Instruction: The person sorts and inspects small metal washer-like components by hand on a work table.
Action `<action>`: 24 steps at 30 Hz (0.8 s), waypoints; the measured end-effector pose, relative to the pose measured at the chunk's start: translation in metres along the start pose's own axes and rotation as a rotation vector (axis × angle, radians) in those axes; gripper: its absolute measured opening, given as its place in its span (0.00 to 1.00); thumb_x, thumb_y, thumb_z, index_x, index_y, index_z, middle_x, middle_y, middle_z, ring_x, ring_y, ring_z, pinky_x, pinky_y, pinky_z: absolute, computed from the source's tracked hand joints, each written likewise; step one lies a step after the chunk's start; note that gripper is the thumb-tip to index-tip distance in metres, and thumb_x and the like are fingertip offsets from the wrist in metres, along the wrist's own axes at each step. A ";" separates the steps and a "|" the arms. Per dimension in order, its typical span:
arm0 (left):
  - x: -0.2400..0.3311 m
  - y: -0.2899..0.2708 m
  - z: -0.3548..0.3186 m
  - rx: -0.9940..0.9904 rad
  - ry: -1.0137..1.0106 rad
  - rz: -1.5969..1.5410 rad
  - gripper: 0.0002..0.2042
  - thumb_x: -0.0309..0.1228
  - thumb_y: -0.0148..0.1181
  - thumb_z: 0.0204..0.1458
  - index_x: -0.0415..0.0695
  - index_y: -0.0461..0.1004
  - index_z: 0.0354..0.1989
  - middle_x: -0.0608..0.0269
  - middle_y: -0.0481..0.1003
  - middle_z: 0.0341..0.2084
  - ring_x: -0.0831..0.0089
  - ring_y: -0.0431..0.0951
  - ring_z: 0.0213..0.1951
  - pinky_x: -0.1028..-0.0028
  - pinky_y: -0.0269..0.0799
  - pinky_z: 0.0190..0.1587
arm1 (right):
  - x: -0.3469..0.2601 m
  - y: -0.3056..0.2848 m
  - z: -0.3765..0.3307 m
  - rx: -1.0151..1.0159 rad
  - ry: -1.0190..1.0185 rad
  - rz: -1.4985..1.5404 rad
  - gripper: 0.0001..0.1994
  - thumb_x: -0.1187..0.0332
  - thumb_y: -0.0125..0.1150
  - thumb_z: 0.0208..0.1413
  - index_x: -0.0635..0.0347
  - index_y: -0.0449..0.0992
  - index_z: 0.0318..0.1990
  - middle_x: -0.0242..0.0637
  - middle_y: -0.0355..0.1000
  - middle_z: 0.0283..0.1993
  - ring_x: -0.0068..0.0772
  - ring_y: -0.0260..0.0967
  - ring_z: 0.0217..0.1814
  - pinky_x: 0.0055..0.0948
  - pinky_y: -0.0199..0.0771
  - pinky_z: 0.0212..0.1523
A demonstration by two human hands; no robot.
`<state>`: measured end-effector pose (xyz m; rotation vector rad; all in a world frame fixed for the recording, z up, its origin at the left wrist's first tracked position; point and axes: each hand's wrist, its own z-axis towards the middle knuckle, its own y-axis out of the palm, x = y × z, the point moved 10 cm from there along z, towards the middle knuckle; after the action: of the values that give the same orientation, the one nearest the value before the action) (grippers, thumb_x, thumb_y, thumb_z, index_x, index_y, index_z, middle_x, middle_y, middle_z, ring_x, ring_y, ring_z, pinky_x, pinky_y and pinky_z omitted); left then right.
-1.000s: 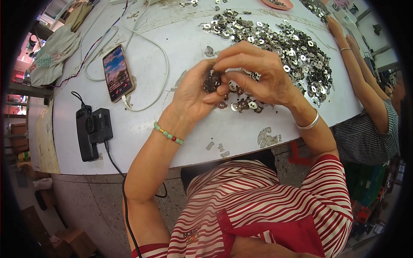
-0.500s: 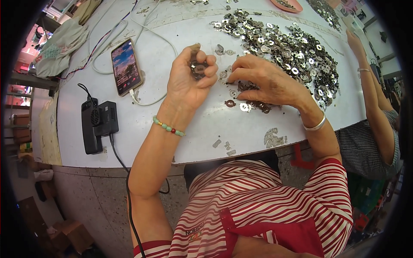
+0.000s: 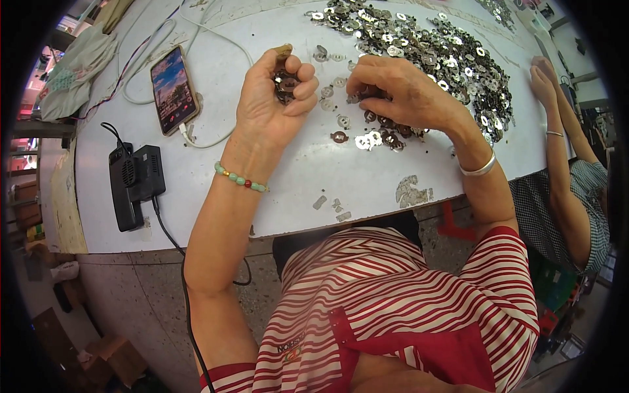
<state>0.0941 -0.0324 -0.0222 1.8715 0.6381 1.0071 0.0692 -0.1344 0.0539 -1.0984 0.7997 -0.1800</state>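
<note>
Since a second ago the hands have separated. Left hand (image 3: 272, 98) has lifted away, palm up, fingers curled around a stack of small metal discs (image 3: 285, 84), suggesting gathering continues. Right hand (image 3: 400, 92) lies palm down near the tabletop's (image 3: 275, 196) far edge, fingertips pinching loose discs (image 3: 377, 134) beside the big pile (image 3: 426, 49).

Phone (image 3: 173, 87) left of the hands, metal parts heap (image 3: 426, 49) behind them, on the table (image 3: 295, 190).

Small round metal parts (image 3: 286, 84), dark and silvery, sit bunched at upper centre; more parts (image 3: 377, 134) lie scattered right of them.
</note>
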 end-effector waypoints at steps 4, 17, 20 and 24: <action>-0.004 0.003 0.000 -0.031 -0.034 -0.004 0.13 0.35 0.50 0.55 0.43 0.66 0.20 0.58 0.68 0.20 0.74 0.61 0.16 0.81 0.49 0.10 | 0.011 -0.014 -0.005 0.002 0.020 -0.020 0.10 0.76 0.63 0.43 0.63 0.73 0.35 0.39 0.70 0.34 0.40 0.70 0.35 0.33 0.70 0.36; -0.003 0.003 0.002 0.018 -0.002 0.088 0.13 0.33 0.49 0.55 0.43 0.64 0.20 0.59 0.67 0.19 0.75 0.62 0.16 0.82 0.49 0.09 | 0.022 -0.018 -0.009 0.064 0.009 -0.150 0.10 0.78 0.63 0.43 0.64 0.72 0.35 0.38 0.71 0.34 0.38 0.71 0.33 0.32 0.72 0.34; -0.004 0.001 0.002 0.013 -0.015 0.080 0.13 0.33 0.50 0.55 0.43 0.65 0.20 0.58 0.67 0.19 0.75 0.62 0.15 0.82 0.49 0.09 | 0.018 -0.028 -0.005 0.150 0.048 -0.043 0.03 0.78 0.58 0.44 0.65 0.72 0.29 0.43 0.71 0.30 0.45 0.71 0.33 0.37 0.71 0.36; -0.004 0.004 0.000 0.058 0.000 0.098 0.13 0.33 0.49 0.56 0.44 0.64 0.20 0.60 0.65 0.18 0.76 0.60 0.16 0.82 0.49 0.09 | 0.041 -0.043 -0.010 0.170 0.100 -0.038 0.05 0.75 0.60 0.45 0.63 0.74 0.32 0.41 0.71 0.30 0.43 0.71 0.33 0.34 0.72 0.35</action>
<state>0.0921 -0.0375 -0.0199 1.9695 0.5863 1.0619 0.1028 -0.1826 0.0681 -0.9500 0.8372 -0.3308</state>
